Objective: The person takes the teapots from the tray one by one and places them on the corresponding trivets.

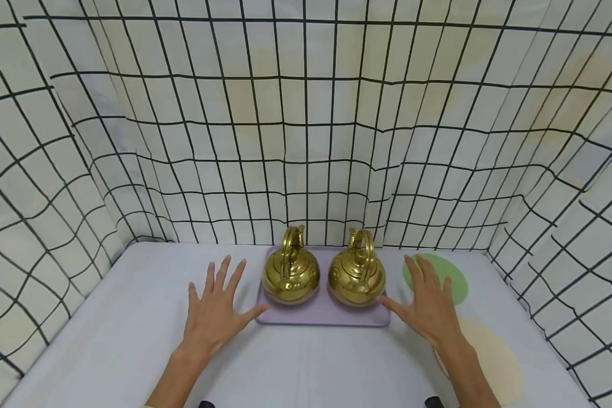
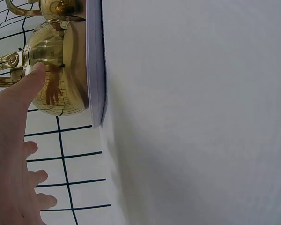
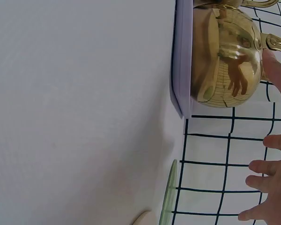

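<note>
Head view shows us the left pot [image 1: 292,277] and right pot [image 1: 357,277], both gold, standing side by side on a lilac tray [image 1: 323,317]. Our left hand [image 1: 211,320] holds nothing, fingers spread beside the tray, thumb pointing toward the left pot. Our right hand [image 1: 430,306] is likewise unclasped, its thumb overlapping the right pot's edge – we cannot tell whether they touch. Past its fingers lies a green disc [image 1: 454,277] – and its forearm partly covers a cream disc [image 1: 497,368]

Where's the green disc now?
At right in the head view, the green disc lies on the table, right of the purple tray, beyond the cream disc, partly hidden by the right hand.
</note>
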`<action>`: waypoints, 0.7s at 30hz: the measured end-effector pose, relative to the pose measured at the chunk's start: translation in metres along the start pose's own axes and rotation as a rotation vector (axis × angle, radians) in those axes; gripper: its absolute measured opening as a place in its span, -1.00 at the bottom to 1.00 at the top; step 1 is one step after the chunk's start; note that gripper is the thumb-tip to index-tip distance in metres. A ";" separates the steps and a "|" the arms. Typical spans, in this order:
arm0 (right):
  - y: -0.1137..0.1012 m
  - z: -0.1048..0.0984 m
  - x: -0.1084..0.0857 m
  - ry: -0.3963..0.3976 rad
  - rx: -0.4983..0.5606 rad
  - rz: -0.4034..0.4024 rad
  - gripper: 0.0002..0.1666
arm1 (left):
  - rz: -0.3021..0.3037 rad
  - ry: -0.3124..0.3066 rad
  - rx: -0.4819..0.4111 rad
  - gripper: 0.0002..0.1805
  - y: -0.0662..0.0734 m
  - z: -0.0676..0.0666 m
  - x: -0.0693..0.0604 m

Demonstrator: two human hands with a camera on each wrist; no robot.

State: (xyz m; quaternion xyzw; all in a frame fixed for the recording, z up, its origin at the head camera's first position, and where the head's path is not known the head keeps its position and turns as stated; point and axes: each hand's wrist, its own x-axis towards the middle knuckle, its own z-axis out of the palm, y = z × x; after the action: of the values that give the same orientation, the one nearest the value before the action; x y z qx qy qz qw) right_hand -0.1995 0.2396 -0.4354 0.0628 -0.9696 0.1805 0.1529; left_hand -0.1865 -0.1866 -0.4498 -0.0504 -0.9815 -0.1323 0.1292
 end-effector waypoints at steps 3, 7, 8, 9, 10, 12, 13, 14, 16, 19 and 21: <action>-0.001 -0.001 0.001 0.015 0.044 -0.009 0.25 | 0.007 0.018 -0.017 0.13 0.000 0.000 0.001; -0.003 -0.006 0.002 0.009 0.137 0.016 0.07 | 0.022 0.042 -0.061 0.00 0.002 0.002 0.002; -0.004 -0.007 0.002 0.001 0.162 0.031 0.03 | 0.024 0.045 -0.078 -0.04 0.002 0.002 0.002; -0.004 -0.008 0.002 -0.005 0.191 0.045 -0.02 | 0.023 0.050 -0.098 -0.08 0.003 0.002 0.002; -0.005 -0.009 0.002 -0.009 0.224 0.063 -0.06 | 0.022 0.053 -0.119 -0.13 0.003 0.003 0.002; -0.007 -0.011 0.002 -0.012 0.285 0.093 -0.13 | 0.013 0.048 -0.165 -0.23 0.005 0.002 0.003; -0.009 -0.011 0.002 -0.008 0.318 0.104 -0.17 | 0.004 0.039 -0.188 -0.28 0.005 0.002 0.003; -0.010 -0.012 0.003 0.002 0.349 0.109 -0.21 | -0.006 0.025 -0.209 -0.33 0.005 0.001 0.003; -0.013 -0.012 0.004 0.029 0.409 0.110 -0.30 | -0.029 -0.013 -0.251 -0.38 0.006 0.000 0.004; -0.017 -0.013 0.006 0.079 0.469 0.091 -0.43 | -0.067 -0.076 -0.305 -0.43 0.006 -0.001 0.003; -0.019 -0.013 0.006 0.103 0.486 0.080 -0.49 | -0.082 -0.099 -0.332 -0.45 0.006 -0.001 0.003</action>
State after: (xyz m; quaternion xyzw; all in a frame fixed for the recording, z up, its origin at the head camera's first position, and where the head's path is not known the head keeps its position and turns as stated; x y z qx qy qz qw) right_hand -0.1985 0.2267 -0.4154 0.0502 -0.8903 0.4173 0.1752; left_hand -0.1883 -0.1807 -0.4465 -0.0374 -0.9525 -0.2952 0.0653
